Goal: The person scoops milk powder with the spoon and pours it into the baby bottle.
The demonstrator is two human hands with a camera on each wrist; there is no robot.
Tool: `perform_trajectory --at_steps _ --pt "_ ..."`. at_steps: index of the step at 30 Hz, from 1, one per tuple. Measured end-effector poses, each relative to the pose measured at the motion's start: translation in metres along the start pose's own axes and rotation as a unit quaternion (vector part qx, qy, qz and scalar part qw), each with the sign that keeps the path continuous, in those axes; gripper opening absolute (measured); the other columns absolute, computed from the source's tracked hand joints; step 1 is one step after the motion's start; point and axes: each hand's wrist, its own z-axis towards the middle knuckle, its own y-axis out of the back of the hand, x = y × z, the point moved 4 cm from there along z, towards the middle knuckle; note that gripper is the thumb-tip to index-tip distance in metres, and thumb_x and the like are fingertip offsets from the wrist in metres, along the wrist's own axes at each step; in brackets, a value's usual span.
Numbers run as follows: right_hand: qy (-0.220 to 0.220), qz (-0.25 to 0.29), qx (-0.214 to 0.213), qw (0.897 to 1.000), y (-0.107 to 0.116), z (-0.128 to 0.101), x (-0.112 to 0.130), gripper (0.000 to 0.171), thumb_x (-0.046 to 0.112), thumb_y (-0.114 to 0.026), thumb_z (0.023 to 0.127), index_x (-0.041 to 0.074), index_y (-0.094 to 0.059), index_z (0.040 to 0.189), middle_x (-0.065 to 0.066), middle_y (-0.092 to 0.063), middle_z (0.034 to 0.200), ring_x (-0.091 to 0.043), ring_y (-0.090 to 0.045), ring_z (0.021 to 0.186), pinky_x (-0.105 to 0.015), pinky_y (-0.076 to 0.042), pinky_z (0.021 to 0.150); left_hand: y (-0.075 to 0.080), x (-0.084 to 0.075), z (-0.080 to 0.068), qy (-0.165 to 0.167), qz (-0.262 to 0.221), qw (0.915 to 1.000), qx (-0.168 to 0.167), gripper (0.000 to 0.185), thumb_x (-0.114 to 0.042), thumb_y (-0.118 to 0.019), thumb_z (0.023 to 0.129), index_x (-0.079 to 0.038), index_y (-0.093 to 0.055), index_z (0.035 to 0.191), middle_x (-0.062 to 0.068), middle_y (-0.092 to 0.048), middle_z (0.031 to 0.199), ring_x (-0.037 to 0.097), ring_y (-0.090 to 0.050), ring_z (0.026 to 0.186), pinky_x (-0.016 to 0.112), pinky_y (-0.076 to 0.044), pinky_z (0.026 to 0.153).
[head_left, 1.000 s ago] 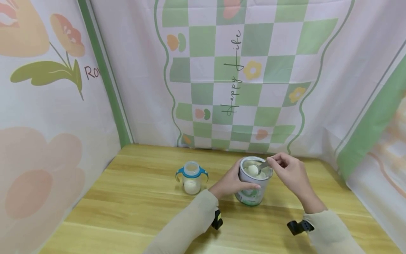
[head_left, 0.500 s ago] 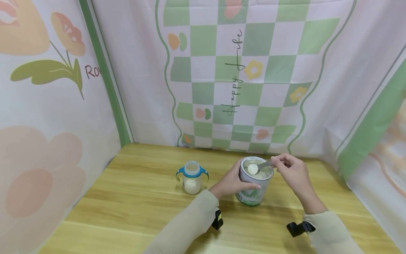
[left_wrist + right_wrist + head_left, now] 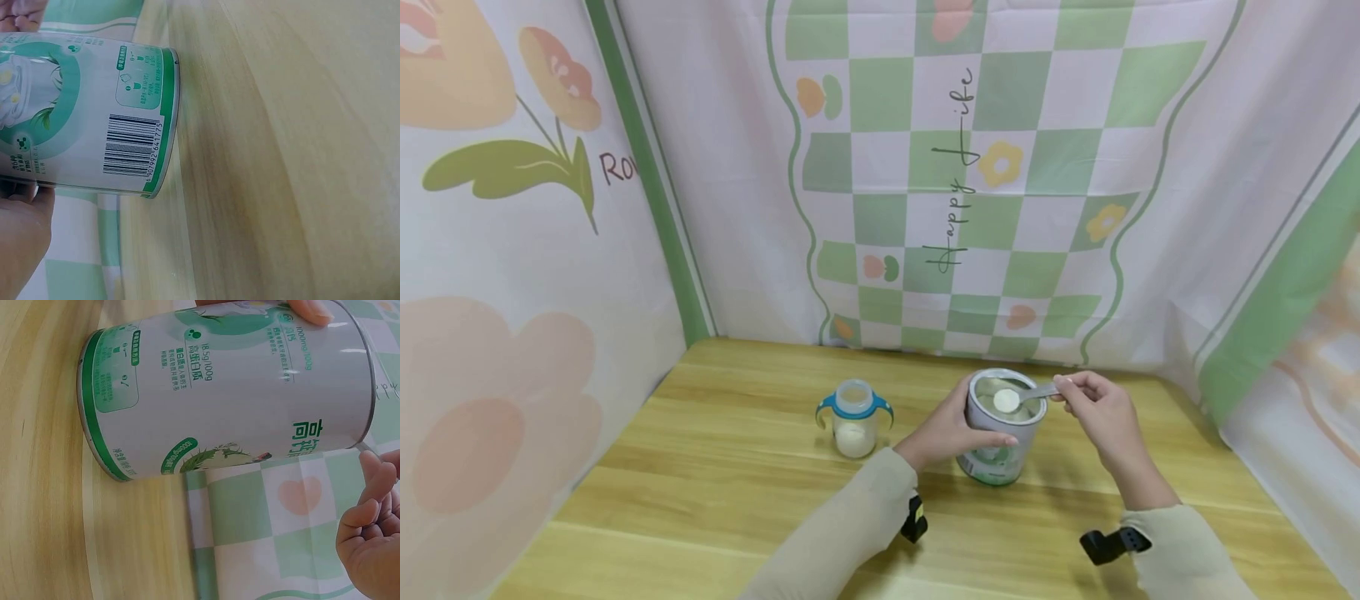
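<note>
An open silver and green powder tin [image 3: 1002, 433] stands on the wooden table [image 3: 715, 475]. My left hand [image 3: 946, 429] grips the tin's left side; the left wrist view shows the tin [image 3: 87, 115] with a barcode and my palm at its base. My right hand [image 3: 1093, 408] pinches the handle of a small scoop [image 3: 1009, 401] heaped with white powder, held level over the tin's mouth. In the right wrist view the tin [image 3: 225, 394] fills the frame and my curled right fingers [image 3: 369, 531] show at the lower right.
A small baby bottle [image 3: 853, 419] with blue handles, open at the top and holding some white powder, stands left of the tin. Printed cloth walls [image 3: 970, 175] enclose the table at the back and on both sides.
The scoop has come up out of the powder and now sits higher, level over the tin's mouth. My right hand drew slightly right. The left hand stayed on the tin.
</note>
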Motion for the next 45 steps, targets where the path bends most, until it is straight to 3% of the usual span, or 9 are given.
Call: perform_trajectory --at_steps 8,17,23,31,38,45 --pt "-0.008 0.013 0.003 1.0 0.001 0.0 0.002 0.042 0.033 -0.063 0.101 -0.008 -0.063 0.105 0.012 -0.068 0.08 -0.005 -0.058 0.072 -0.017 -0.051 0.067 0.001 0.002 0.002 0.01 0.011 0.9999 -0.001 0.089 -0.026 -0.086 0.083 -0.035 -0.03 0.152 -0.012 -0.051 0.135 0.009 -0.052 0.121 0.035 -0.044 0.1" --pt "-0.001 0.038 0.006 0.999 0.003 0.001 0.003 0.041 0.031 -0.063 0.101 -0.009 -0.063 0.107 0.012 -0.069 0.081 -0.003 -0.058 0.072 -0.016 -0.05 0.067 0.004 0.001 0.0 0.034 0.028 0.999 -0.01 0.091 -0.033 -0.087 0.081 -0.032 -0.03 0.152 -0.013 -0.049 0.135 0.018 -0.052 0.126 0.035 -0.043 0.101" --pt "0.007 0.063 0.007 0.998 0.003 0.0 0.006 0.039 0.028 -0.065 0.1 -0.01 -0.063 0.104 0.009 -0.069 0.081 -0.004 -0.058 0.07 -0.016 -0.05 0.066 0.004 -0.001 0.0 0.044 0.037 0.9983 -0.012 0.092 -0.035 -0.087 0.08 -0.031 -0.03 0.152 -0.013 -0.048 0.135 0.01 -0.051 0.122 0.035 -0.043 0.101" --pt "0.015 0.065 0.005 0.998 0.005 0.0 0.01 0.038 0.028 -0.065 0.1 -0.009 -0.063 0.104 0.008 -0.07 0.082 -0.005 -0.058 0.071 -0.016 -0.05 0.067 0.004 -0.003 0.002 0.037 0.045 0.9982 -0.01 0.093 -0.034 -0.087 0.08 -0.028 -0.03 0.152 -0.012 -0.047 0.135 0.01 -0.051 0.122 0.035 -0.043 0.101" --pt "0.025 0.06 0.005 0.998 0.004 0.001 0.015 0.036 0.028 -0.065 0.1 -0.008 -0.064 0.103 0.005 -0.07 0.082 -0.007 -0.057 0.071 -0.017 -0.049 0.067 0.003 -0.006 0.003 0.023 0.047 0.9986 0.002 0.096 -0.034 -0.085 0.082 -0.026 -0.024 0.155 -0.012 -0.046 0.137 0.01 -0.05 0.123 0.035 -0.042 0.102" --pt "0.035 0.068 0.006 0.997 0.001 0.001 0.021 0.035 0.026 -0.065 0.1 -0.009 -0.064 0.103 0.006 -0.069 0.081 -0.007 -0.057 0.07 -0.017 -0.049 0.066 0.006 -0.01 -0.001 0.041 0.071 0.9966 0.0 0.109 -0.038 -0.085 0.082 -0.024 -0.012 0.161 -0.008 -0.037 0.149 0.016 -0.042 0.134 0.042 -0.036 0.11"
